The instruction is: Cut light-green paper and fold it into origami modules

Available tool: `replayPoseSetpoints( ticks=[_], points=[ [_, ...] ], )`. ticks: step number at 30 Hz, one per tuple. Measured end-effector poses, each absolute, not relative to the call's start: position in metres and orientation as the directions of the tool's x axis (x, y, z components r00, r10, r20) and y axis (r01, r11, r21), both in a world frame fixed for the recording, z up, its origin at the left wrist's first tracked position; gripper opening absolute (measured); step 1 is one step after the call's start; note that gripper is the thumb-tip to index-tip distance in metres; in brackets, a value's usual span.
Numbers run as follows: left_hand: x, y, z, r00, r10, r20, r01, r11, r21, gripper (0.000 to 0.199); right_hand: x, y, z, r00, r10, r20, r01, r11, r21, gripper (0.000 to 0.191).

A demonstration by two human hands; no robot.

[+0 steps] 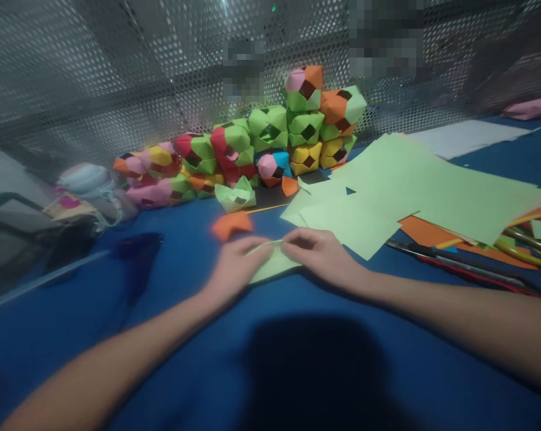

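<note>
Between my hands lies a folded piece of light green paper (274, 267), low on the blue table. My left hand (236, 260) grips its left end, thumb on top along the upper edge. At the other end my right hand (319, 254) pinches the paper's upper edge between thumb and fingers. Just beyond my left hand rests an orange folded paper piece (232, 225). Behind that sits a pale green folded paper shape (236, 195) with pointed corners. The undersides of my fingers are hidden.
Colourful folded paper balls (270, 129) are stacked along the perforated metal screen (171, 72). Light green sheets (378, 191) spread to the right, with scissors (517, 251) and dark pen-like tools (459, 263) beside them. A light-coloured bottle (90, 185) stands at left on the blue table (184, 371).
</note>
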State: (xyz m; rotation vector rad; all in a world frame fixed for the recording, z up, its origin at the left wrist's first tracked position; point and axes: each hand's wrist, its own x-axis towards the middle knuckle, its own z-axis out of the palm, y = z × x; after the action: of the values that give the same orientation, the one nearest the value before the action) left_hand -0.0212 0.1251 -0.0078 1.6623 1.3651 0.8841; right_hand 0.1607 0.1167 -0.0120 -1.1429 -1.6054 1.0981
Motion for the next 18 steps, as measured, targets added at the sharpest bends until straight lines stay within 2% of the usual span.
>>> replayPoseSetpoints(
  ticks=[18],
  points=[
    [-0.019, 0.126, 0.002, 0.198, 0.979, 0.036, 0.566, -0.144, 0.812, 0.023, 0.163, 0.114, -0.006, -0.22, 0.968, 0.122, 0.236, 0.174, -0.956, 0.021]
  ],
)
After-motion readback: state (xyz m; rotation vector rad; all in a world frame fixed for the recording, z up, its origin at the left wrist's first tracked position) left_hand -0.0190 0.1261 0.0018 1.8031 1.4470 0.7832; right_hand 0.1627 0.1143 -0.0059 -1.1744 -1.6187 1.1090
